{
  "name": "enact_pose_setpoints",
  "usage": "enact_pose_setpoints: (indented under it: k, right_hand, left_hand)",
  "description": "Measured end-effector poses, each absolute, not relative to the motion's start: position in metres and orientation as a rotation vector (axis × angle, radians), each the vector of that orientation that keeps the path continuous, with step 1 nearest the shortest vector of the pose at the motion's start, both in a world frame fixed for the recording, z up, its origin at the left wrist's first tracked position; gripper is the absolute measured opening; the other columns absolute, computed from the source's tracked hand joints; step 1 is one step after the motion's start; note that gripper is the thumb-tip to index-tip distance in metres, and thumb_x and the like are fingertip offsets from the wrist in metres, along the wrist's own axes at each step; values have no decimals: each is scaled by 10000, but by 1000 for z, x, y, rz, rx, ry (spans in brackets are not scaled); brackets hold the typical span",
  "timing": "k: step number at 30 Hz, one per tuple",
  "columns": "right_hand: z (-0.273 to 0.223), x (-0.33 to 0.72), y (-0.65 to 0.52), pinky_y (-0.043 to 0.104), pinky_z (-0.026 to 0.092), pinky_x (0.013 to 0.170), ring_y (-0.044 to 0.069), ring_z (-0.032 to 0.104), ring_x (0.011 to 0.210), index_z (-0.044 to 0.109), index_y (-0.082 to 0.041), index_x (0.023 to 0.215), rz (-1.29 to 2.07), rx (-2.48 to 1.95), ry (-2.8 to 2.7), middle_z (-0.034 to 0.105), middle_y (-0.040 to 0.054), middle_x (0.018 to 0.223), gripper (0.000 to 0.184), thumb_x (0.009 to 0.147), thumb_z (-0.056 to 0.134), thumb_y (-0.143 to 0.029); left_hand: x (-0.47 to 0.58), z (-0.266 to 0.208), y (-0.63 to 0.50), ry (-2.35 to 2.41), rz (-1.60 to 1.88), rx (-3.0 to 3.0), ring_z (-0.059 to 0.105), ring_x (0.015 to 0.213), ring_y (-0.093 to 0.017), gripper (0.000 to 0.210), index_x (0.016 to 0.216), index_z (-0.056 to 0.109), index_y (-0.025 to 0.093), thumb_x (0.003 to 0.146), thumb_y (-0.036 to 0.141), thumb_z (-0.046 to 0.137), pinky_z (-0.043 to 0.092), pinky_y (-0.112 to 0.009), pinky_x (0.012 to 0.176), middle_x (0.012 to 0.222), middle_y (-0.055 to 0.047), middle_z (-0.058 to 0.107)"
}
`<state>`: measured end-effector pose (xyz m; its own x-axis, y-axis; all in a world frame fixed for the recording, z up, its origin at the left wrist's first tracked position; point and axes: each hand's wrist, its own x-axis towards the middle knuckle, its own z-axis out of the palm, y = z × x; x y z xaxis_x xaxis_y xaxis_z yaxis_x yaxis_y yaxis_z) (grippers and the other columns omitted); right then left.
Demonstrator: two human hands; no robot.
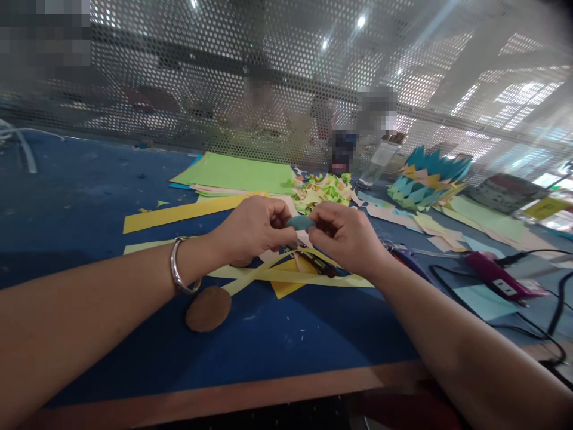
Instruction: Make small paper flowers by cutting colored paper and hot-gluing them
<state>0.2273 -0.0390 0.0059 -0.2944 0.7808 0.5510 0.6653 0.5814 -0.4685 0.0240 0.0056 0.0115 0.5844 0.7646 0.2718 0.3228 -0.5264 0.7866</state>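
Between my two hands is a small blue-green piece of paper point(300, 223), its ends pinched by fingers on either side. My left hand point(257, 226) grips its left end; a silver bangle point(177, 266) circles that wrist. Its right end is in the closed fingers of my right hand point(347, 234). Pale yellow paper strips point(259, 275) and a yellow paper piece point(286, 288) lie on the table below the hands. A brown oval piece point(208, 309) rests near my left wrist. Something dark, perhaps scissors point(317, 263), lies partly hidden under my right hand.
Green paper sheets point(237, 171) and a heap of paper scraps point(324, 192) lie beyond my hands. At right stand a clear bottle point(376, 164) and a zigzag paper crown point(430, 176). A purple power strip point(504, 278) trails black cables. Perforated metal panelling point(179, 83) backs the table.
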Motion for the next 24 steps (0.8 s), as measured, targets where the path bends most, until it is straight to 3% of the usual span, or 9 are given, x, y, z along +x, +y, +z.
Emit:
enact_pose_setpoints:
  k: [6, 11, 16, 24]
  right_hand:
    - [6, 234, -35, 266, 338, 565, 103, 431, 583, 540, -182, 682, 139, -1226, -2061, 463, -28, 652, 88, 757, 569, -147]
    - [5, 233, -33, 256, 334, 559, 99, 439, 579, 536, -180, 676, 183, -1233, -2129, 480, -25, 655, 109, 772, 587, -177]
    - [5, 227, -37, 250, 327, 554, 100, 458, 581, 580, -171, 691, 238, -1231, -2197, 509, -20, 647, 94, 782, 601, -186]
    - [7, 231, -37, 249, 340, 551, 94, 457, 572, 593, -171, 677, 167, -1252, -2158, 538, -19, 651, 67, 736, 595, -137]
  left_hand:
    - [18, 18, 16, 900, 706, 2214, 615, 538, -133, 85, 723, 642, 176, 756, 251, 660, 435, -228, 507, 602, -13, 652]
    - [22, 11, 13, 793, 800, 2174, 658, 772, -166, 323, 1036, 636, 181, 769, 333, 734, 490, -251, 641, 857, -39, 708]
    - [23, 7, 14, 695, 632, 2056, 645, 718, -143, 162, 903, 704, 178, 774, 274, 724, 482, -259, 675, 802, -24, 722]
    - [14, 16, 19, 774, 467, 1715, 611, 653, -111, 109, 759, 764, 176, 654, 149, 783, 445, -219, 628, 734, -11, 711]
